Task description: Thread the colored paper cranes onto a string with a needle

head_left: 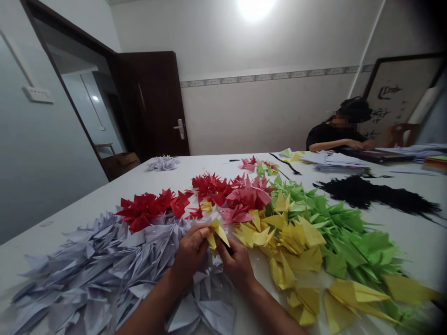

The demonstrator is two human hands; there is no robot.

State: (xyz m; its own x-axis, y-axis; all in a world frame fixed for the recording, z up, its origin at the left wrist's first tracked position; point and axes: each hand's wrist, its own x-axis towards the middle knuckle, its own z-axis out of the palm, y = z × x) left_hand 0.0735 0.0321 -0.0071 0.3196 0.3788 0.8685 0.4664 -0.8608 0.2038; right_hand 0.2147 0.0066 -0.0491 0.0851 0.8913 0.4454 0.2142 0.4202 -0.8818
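A small yellow folded paper crane (pixel 218 232) is pinched in front of me, above the piles. My left hand (pixel 192 249) is closed, its fingers gripping the crane's left side. Against its lower right side, my right hand (pixel 237 265) is closed as well, thumb and fingers at the paper. A thin dark object (pixel 227 248) shows between the right thumb and fingers; its kind is hidden. Pale lilac paper cranes (pixel 104 270) lie heaped to the left and under my wrists. Yellow paper cranes (pixel 296 251) spread to the right.
Red cranes (pixel 143 209), pink cranes (pixel 247 195) and green cranes (pixel 345 232) cover the middle and right of the white table (pixel 80 209). Black cords (pixel 377 193) lie at right, near stacked paper (pixel 335 160). Another person (pixel 331 135) sits at the far right.
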